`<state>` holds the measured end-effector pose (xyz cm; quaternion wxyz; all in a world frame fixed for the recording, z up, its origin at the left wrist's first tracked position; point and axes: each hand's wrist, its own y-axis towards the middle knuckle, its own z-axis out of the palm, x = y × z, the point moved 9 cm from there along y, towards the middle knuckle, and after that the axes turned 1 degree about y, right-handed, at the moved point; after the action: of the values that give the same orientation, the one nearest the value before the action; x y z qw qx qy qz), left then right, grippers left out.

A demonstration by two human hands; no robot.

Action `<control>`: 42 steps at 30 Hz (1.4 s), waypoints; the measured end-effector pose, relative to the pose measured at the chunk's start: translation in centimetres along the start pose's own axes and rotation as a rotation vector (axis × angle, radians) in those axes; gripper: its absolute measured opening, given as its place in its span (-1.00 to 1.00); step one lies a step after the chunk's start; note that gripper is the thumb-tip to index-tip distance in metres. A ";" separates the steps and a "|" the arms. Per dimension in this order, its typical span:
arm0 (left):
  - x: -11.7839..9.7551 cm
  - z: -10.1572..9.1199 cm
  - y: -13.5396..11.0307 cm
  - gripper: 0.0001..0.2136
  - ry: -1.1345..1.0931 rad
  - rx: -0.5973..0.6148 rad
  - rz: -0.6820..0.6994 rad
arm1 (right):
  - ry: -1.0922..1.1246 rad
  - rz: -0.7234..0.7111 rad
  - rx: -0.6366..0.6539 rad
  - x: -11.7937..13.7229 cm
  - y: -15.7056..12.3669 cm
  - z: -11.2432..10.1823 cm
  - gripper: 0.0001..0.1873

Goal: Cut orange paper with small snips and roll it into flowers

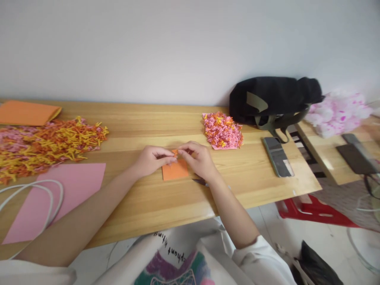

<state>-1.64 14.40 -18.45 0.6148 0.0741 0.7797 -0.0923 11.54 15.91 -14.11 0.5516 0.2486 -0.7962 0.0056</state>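
Both my hands meet over an orange paper square lying on the wooden table. My left hand pinches a small piece of orange paper between thumb and finger. From the other side, my right hand pinches the same small piece, and its exact shape is mostly hidden by the fingertips. Beneath my right wrist a dark pointed blade, apparently of scissors, sticks out; the rest is covered.
On the left are a heap of small yellow, orange and pink paper pieces, orange sheets, a pink sheet and a white cable. A smaller heap, black bag and phone lie right.
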 end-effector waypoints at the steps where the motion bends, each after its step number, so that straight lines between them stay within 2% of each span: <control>1: 0.1 0.0 0.0 -0.77 0.003 0.000 0.006 | 0.007 0.005 -0.002 -0.1 0.0 0.0 -0.91; 11: 0.0 -0.1 0.0 -0.80 0.025 -0.012 0.008 | 0.016 0.031 0.001 -0.4 0.0 0.2 -0.92; 18: 0.3 -0.2 0.0 -0.83 -0.009 -0.039 -0.040 | 0.053 0.031 -0.015 -0.6 0.0 0.1 -0.92; 23: -0.2 -0.1 0.0 -0.80 -0.014 -0.024 0.010 | 0.085 0.068 -0.035 -1.0 -0.1 0.0 -0.93; 30: -0.8 -0.1 -0.1 -0.78 -0.005 -0.029 0.038 | 0.092 0.093 -0.010 -1.1 -0.2 0.4 -0.89; 35: -0.9 0.0 0.0 -0.77 -0.003 -0.029 0.044 | 0.035 0.080 0.079 -0.8 -0.2 1.2 -0.86; 42: -0.8 0.0 -0.1 -0.77 -0.040 -0.036 0.046 | -0.010 0.077 0.081 -0.7 -0.1 0.9 -0.86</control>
<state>-1.46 14.32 -17.70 0.6335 0.0791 0.7669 -0.0654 10.93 15.81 -15.08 0.5365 0.2397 -0.8070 0.0579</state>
